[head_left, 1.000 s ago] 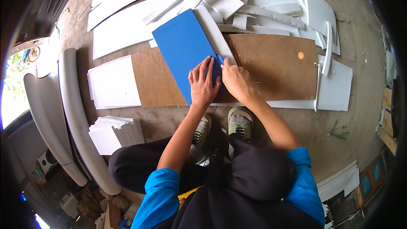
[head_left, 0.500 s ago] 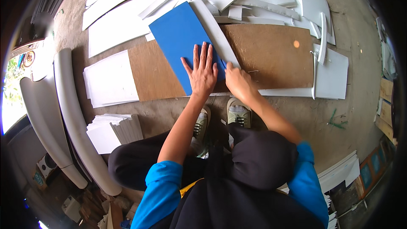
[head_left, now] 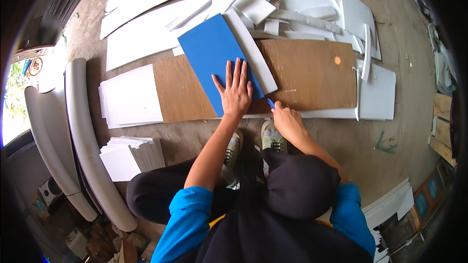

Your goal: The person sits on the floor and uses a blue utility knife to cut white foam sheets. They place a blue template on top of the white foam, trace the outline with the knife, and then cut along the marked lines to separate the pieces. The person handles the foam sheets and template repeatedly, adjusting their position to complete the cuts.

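My left hand (head_left: 236,96) lies flat on a blue rectangular board (head_left: 209,51), fingers spread, pressing near its lower right end. The blue board rests at a slant across a brown wooden board (head_left: 312,70). Along its right edge a white foam strip (head_left: 253,56) shows, its lower end beside the blue board's corner. My right hand (head_left: 289,122) is closed around a blue-handled cutter (head_left: 270,103), just off the lower right corner of the blue board. The blade is too small to make out.
Beyond the brown board lies a heap of white foam offcuts (head_left: 253,7) on large white sheets (head_left: 141,34). A stack of white pieces (head_left: 131,156) stands near my left knee. Long white rolls (head_left: 92,146) lie at the left. My shoes (head_left: 274,139) are close to the board's near edge.
My right hand has drawn the cutter toward me and slightly right, off the blue board's edge. The left hand still presses the board; the whole view has shifted slightly.
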Motion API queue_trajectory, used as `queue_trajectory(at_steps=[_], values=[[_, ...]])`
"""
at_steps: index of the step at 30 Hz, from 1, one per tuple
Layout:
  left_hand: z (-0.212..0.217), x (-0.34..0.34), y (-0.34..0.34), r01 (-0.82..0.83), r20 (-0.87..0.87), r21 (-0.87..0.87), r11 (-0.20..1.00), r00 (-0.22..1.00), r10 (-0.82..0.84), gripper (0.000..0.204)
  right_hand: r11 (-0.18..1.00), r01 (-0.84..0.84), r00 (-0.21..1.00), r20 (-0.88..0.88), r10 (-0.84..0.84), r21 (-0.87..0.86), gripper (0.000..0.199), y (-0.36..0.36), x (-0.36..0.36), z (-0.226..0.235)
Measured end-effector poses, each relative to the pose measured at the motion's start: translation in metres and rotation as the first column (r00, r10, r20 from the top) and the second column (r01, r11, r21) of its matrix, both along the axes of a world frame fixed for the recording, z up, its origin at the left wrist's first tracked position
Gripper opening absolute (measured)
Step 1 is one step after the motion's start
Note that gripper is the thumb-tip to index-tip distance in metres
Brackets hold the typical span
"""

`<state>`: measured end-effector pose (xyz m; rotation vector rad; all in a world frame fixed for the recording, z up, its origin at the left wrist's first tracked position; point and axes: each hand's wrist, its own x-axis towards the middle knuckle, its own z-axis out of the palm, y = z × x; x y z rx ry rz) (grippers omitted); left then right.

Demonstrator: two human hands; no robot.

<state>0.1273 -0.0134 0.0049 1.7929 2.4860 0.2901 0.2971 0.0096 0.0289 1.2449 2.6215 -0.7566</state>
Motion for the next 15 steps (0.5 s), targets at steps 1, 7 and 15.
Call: queue_trajectory(at_steps=[1, 7, 15], values=[[0.001, 0.001, 0.002, -0.002, 0.004, -0.007, 1.0, 1.0, 0.002, 0.056, 0.999, 0.017, 1.0, -0.01, -0.017, 0.033, 0.019, 0.009, -0.004, 0.007], [0.001, 0.0, 0.003, -0.001, 0.018, -0.013, 1.0, 1.0, 0.001, 0.056, 0.987, 0.038, 0.994, -0.107, -0.022, 0.154, 0.018, 0.051, -0.057, 0.008], [0.0, 0.0, 0.003, -0.009, 0.011, -0.037, 0.999, 1.0, 0.01, 0.055, 0.993, 0.05, 0.995, -0.097, -0.039, 0.11, 0.017, 0.053, -0.078, -0.001]])
